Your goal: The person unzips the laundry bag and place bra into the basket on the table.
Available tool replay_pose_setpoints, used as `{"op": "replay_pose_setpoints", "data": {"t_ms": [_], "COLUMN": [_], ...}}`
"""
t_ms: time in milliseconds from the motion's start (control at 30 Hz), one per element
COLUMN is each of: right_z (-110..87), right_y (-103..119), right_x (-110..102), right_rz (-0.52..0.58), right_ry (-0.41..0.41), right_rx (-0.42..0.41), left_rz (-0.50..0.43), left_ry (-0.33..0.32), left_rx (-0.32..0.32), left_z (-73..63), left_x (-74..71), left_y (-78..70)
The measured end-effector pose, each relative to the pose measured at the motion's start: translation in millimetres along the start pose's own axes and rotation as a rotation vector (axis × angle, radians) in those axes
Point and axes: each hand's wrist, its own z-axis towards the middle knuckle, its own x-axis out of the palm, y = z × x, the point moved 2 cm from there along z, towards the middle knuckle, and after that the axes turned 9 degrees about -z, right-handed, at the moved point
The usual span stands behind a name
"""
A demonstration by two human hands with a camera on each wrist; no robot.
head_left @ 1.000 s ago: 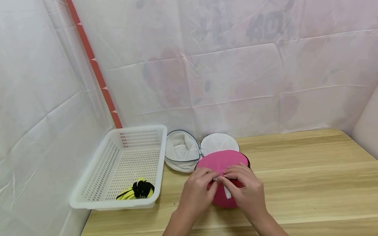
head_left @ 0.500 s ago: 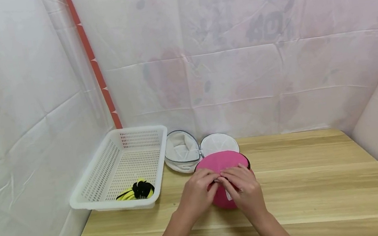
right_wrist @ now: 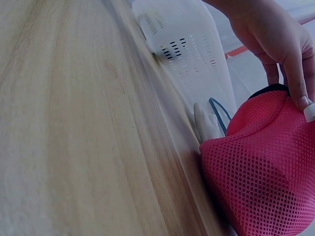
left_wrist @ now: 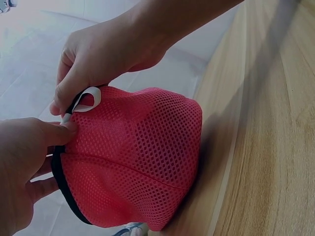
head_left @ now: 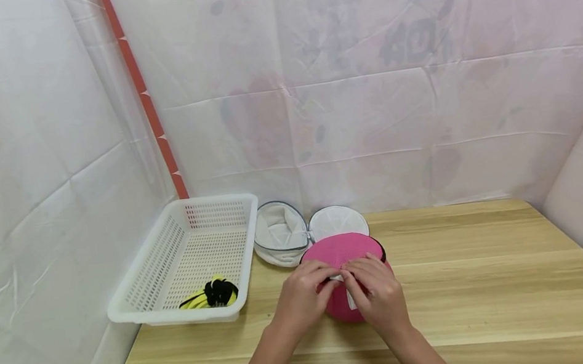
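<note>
A round pink mesh laundry bag (head_left: 329, 250) with a black rim stands on the wooden table, upright before me. My left hand (head_left: 302, 289) pinches the rim at a small white piece between the fingertips. Opposite it, my right hand (head_left: 376, 288) holds the same rim, its fingertips almost meeting the left ones. A white loop of tape (left_wrist: 90, 100) hangs beside the right thumb in the left wrist view. In the right wrist view the left thumb (right_wrist: 296, 86) lies on the mesh, while the right hand is not clearly seen there. The bag's inside is hidden.
A white perforated basket (head_left: 248, 253) stands at the left, holding a black and yellow bundle (head_left: 219, 291). Behind the pink bag lies an unzipped white round bag (head_left: 279, 227), its lid (head_left: 338, 222) folded out to the right. White sheeting (head_left: 315, 110) surrounds the table (head_left: 482, 304).
The fingertips shift slightly at the rim, and more of the white piece between them shows than half a second ago. The bag, basket and white bag stay where they were.
</note>
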Motion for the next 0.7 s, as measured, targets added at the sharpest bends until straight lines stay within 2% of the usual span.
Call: {"op": "replay_pose_setpoints", "data": {"t_ms": [700], "right_z": [-1.2], "right_y": [0.1], "right_x": [-0.7], "right_rz": [0.040], "right_ry": [-0.010], "right_rx": [0.016], "left_rz": [-0.036], "left_ry": [-0.008], "left_rx": [-0.014], "left_z": [-0.1], "left_x": [0.9], "left_y": [2.4]}}
